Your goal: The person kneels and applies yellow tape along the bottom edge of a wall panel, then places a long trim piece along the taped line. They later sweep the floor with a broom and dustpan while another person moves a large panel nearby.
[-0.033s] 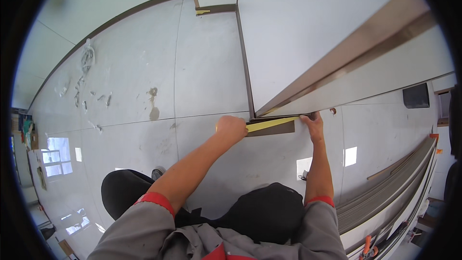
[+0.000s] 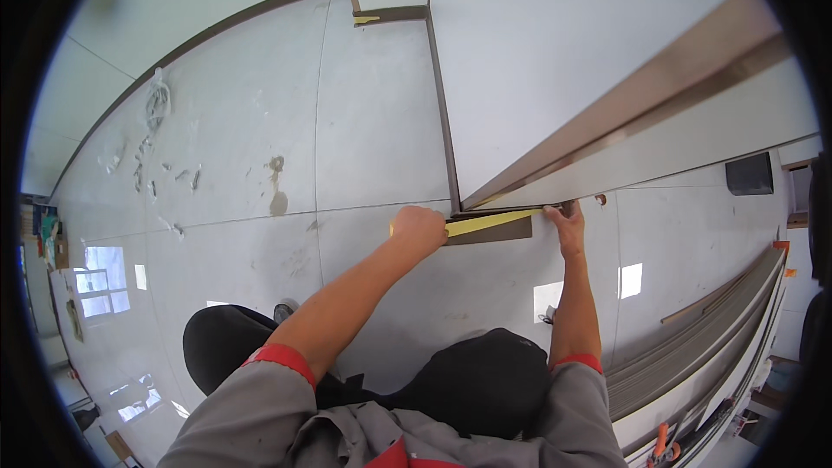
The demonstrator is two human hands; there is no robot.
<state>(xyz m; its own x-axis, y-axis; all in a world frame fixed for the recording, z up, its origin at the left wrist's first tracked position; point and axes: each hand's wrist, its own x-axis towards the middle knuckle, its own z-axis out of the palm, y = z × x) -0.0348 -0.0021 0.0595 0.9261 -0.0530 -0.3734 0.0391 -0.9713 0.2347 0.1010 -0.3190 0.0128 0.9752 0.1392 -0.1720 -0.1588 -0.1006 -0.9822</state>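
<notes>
Yellow ribbon-like measuring tape stretched at the foot of a white wall corner

At far left, a crumpled clear plastic bag lies on the glossy pale floor. The left hand is curled into a fist around the tape's left end. From there the blade runs rightward, just above a flat dark-brown strip. The right hand is partly bent, thumb at the tape's other end; whether it pinches anything cannot be told. Farther right lie long grey-brown strips, stacked.
</notes>
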